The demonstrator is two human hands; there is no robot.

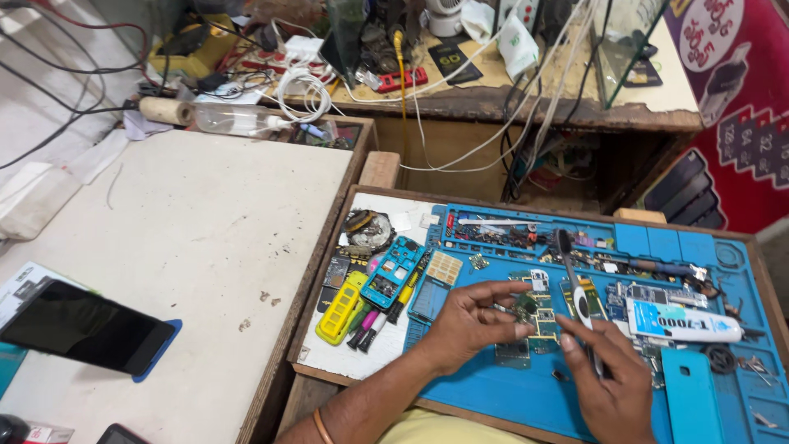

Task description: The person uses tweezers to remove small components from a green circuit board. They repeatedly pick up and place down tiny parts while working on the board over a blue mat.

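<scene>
My left hand (472,322) pinches a small green circuit board (526,309) above the blue repair mat (526,395). My right hand (612,378) grips a small brush (567,259) whose dark bristle head points away from me, just past the board. Other green boards (542,325) lie on the mat under and around my fingers. A white glue tube (682,322) lies to the right of the brush.
A wooden tray (329,247) frames the mat, holding a yellow phone part (341,308), a blue phone frame (393,271) and pens (370,325). A dark phone (82,326) rests on the white table at left. Cables, a clear bottle (234,119) and clutter fill the back shelf.
</scene>
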